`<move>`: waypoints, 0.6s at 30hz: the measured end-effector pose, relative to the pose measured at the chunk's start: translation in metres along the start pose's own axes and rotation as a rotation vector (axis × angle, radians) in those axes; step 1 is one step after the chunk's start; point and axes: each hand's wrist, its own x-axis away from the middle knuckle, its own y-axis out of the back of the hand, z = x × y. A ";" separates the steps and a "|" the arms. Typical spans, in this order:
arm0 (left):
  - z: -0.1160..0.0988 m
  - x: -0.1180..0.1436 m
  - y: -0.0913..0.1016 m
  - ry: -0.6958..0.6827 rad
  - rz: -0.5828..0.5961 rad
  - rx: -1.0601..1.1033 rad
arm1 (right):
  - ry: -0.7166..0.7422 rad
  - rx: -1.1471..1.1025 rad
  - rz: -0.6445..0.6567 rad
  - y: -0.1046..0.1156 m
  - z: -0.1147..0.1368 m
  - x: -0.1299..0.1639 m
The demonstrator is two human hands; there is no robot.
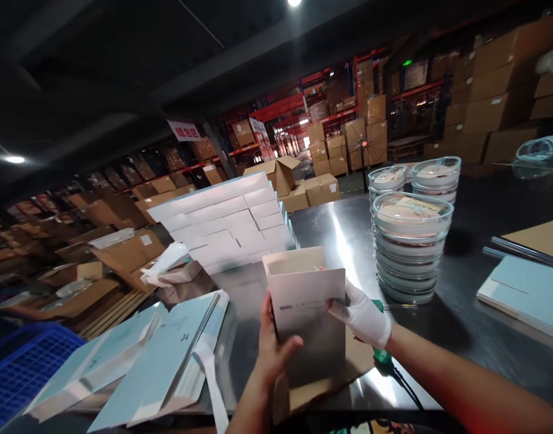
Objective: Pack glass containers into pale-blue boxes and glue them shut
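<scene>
The steel table (461, 337) runs wide, with a wall of white folded boxes (226, 223) stacked at its far left and 3 stacks of clear lidded dishes (412, 241) to the right. Flat pale-blue sleeves (158, 355) lie fanned at the near edge. In the middle, the open white box (303, 313) stands upright, held between both hands: the bare left hand (271, 343) clasps its left side, the gloved right hand (362, 316) pinches its right edge. It looks like box assembly midway; closing the flaps would need a firm squaring grip.
</scene>
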 end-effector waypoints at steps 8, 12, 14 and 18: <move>-0.021 0.002 0.026 -0.006 -0.048 -0.157 | -0.023 -0.043 -0.097 -0.025 0.026 -0.006; -0.019 0.013 0.024 -0.067 -0.157 -0.215 | -0.041 -0.002 -0.112 -0.033 0.025 -0.005; -0.016 0.021 0.020 -0.136 -0.268 -0.145 | -0.081 0.090 -0.161 -0.039 0.019 -0.003; -0.007 0.037 0.025 -0.221 -0.223 -0.192 | 0.070 0.234 -0.300 -0.046 0.006 0.001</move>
